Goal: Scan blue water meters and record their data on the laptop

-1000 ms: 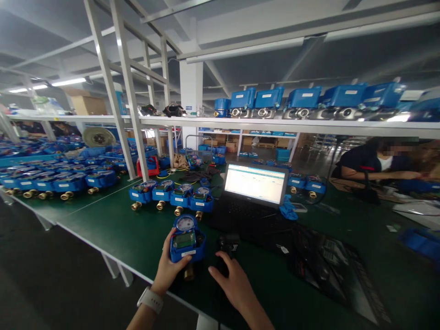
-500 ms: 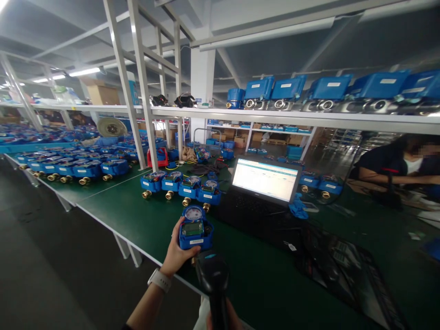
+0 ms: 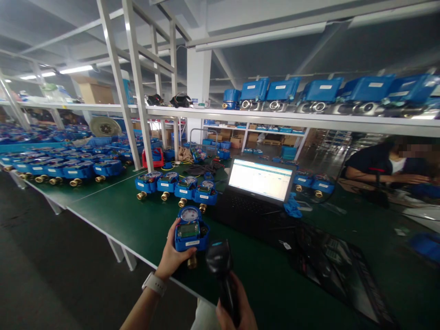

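Blue meter (image 3: 191, 236) near the middle of the view, close to the front edge of the green table (image 3: 113, 201), gripped at its left side by the left hand (image 3: 173, 257). Long axis running almost straight away from the wearer: round dial (image 3: 189, 214) at the far end, rectangular display (image 3: 188, 230) in the middle, brass fitting (image 3: 192, 262) at the near end, pointing back toward the front edge. Dial and display turned upward; white label (image 3: 192, 243) across the near wall, with print too small to read. Left thumb laid on the near wall just below the label, fingers curled along the left side and partly hidden; white watch (image 3: 154, 284) at the wrist. No telling, for the underside, between resting on the table and hanging just above. Black handheld scanner (image 3: 222, 270) to the right of the brass fitting, wrapped at the handle by the right hand (image 3: 242, 306). Long axis slanting from the handle, low and right, to the head, higher and left, just beside the near right corner of the meter; contact or gap impossible to judge. Beyond, row of four similar meters (image 3: 184, 189), brass ends likewise toward the front edge; to the right, open laptop (image 3: 260, 181) with lit screen.
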`<state>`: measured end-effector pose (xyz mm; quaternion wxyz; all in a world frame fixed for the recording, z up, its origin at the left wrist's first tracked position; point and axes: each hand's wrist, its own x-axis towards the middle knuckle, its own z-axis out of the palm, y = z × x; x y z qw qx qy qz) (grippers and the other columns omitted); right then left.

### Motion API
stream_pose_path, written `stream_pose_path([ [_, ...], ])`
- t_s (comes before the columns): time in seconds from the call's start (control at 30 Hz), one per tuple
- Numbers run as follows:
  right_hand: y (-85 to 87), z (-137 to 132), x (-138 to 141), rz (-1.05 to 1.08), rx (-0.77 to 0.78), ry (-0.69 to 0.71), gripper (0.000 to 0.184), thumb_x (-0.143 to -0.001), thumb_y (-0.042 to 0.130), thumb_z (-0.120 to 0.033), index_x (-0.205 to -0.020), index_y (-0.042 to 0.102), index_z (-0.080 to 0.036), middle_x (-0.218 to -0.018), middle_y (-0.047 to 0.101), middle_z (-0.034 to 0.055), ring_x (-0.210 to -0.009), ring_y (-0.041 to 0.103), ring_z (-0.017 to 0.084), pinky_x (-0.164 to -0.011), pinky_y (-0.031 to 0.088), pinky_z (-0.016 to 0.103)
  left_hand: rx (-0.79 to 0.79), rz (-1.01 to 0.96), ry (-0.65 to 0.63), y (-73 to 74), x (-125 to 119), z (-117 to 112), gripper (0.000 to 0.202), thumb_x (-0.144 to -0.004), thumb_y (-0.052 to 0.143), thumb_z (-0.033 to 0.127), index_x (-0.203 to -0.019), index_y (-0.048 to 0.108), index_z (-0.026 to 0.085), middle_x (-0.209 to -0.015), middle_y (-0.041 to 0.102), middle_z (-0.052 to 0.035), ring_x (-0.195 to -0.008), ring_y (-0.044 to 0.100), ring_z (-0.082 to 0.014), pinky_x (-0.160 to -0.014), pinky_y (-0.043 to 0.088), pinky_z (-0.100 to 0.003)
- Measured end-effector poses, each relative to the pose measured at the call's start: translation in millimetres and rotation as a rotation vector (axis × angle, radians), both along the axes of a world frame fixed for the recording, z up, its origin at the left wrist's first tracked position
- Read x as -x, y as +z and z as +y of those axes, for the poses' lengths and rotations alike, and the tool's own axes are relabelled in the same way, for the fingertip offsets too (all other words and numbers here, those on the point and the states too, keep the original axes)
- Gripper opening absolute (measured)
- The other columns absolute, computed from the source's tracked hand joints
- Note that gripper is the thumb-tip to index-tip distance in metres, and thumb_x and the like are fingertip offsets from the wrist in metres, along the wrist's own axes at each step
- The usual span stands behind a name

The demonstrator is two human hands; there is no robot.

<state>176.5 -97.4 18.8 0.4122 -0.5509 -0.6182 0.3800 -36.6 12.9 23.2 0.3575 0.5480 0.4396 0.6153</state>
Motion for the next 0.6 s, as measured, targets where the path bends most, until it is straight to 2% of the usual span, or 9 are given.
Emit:
stream_pose_path([
  [0.07, 7.8, 20, -20, -0.181, -0.068, -0.067, 0.063, -0.083, 0.044, -0.039, -0.142, 0.032, -0.018, -0.133, 0.052, 0.0122, -0.118, 0.052, 0.029, -0.096, 0.046, 0.042, 0.011, -0.002, -0.007, 0.1, 1, 0, 0.096, -0.059, 0.084, 0.038, -0.137, 0.030, 0.022, -0.136, 0.041, -0.0153, -0.123, 0.044, -0.0374, -0.104, 0.037, -0.053],
  [0.1, 10.7, 29, -29, -0.273, -0.075, -0.087, 0.064, -0.083, 0.044, -0.036, -0.142, 0.031, -0.017, -0.135, 0.050, 0.0129, -0.121, 0.049, 0.029, -0.098, 0.044, 0.043, 0.021, -0.002, -0.008, 0.1, 1, 0, 0.096, -0.059, 0.084, 0.038, -0.137, 0.029, 0.022, -0.136, 0.040, -0.0154, -0.123, 0.044, -0.0378, -0.103, 0.037, -0.055],
  [0.2, 13.9, 49, -47, -0.499, -0.059, -0.164, 0.064, -0.080, 0.045, -0.029, -0.142, 0.032, -0.016, -0.125, 0.055, 0.0149, -0.116, 0.052, 0.030, -0.094, 0.046, 0.045, 0.048, 0.010, 0.019, 0.5, 2, 0, 0.096, -0.058, 0.084, 0.039, -0.136, 0.030, 0.023, -0.135, 0.041, -0.0157, -0.122, 0.045, -0.0392, -0.101, 0.039, -0.057],
  [0.27, 13.8, 56, -56, -0.597, -0.097, -0.193, 0.059, -0.081, 0.046, -0.030, -0.139, 0.039, -0.018, -0.119, 0.057, 0.0136, -0.111, 0.054, 0.029, -0.091, 0.048, 0.044, 0.061, 0.007, 0.043, 1.4, 2, 0, 0.096, -0.057, 0.084, 0.041, -0.136, 0.032, 0.024, -0.135, 0.041, -0.0150, -0.121, 0.045, -0.0395, -0.100, 0.040, -0.057],
  [0.37, 16.7, 65, -84, -0.655, -0.239, -0.234, 0.051, -0.086, 0.047, -0.042, -0.133, 0.047, -0.023, -0.123, 0.054, 0.0099, -0.115, 0.050, 0.027, -0.095, 0.045, 0.043, 0.110, -0.015, 0.047, 3.5, 1, 0, 0.098, -0.056, 0.085, 0.042, -0.137, 0.032, 0.027, -0.136, 0.041, -0.0127, -0.119, 0.048, -0.0389, -0.097, 0.045, -0.054],
  [0.43, 20.4, 75, -119, -0.681, -0.351, -0.358, 0.053, -0.088, 0.043, -0.050, -0.133, 0.046, -0.023, -0.127, 0.051, 0.0101, -0.119, 0.046, 0.027, -0.099, 0.041, 0.045, 0.120, -0.026, 0.063, 4.9, 0, -1, 0.098, -0.055, 0.085, 0.044, -0.137, 0.033, 0.028, -0.135, 0.044, -0.0120, -0.116, 0.051, -0.0387, -0.095, 0.047, -0.053],
  [0.5, 21.5, 88, -163, -0.740, -0.452, -0.546, 0.056, -0.087, 0.041, -0.053, -0.130, 0.049, -0.018, -0.126, 0.051, 0.0131, -0.119, 0.045, 0.030, -0.101, 0.038, 0.049, 0.105, -0.029, 0.086, 6.0, -2, -2, 0.098, -0.054, 0.084, 0.046, -0.137, 0.035, 0.027, -0.134, 0.046, -0.0120, -0.115, 0.052, -0.0385, -0.096, 0.046, -0.053],
  [0.6, 12.9, 104, -222, -0.841, -0.421, -0.658, 0.056, -0.083, 0.040, -0.052, -0.126, 0.051, -0.017, -0.126, 0.050, 0.0151, -0.116, 0.046, 0.034, -0.097, 0.040, 0.053, 0.109, -0.018, 0.113, 7.5, -4, -3, 0.098, -0.052, 0.083, 0.049, -0.136, 0.036, 0.027, -0.135, 0.045, -0.0117, -0.115, 0.051, -0.0387, -0.098, 0.044, -0.054],
])
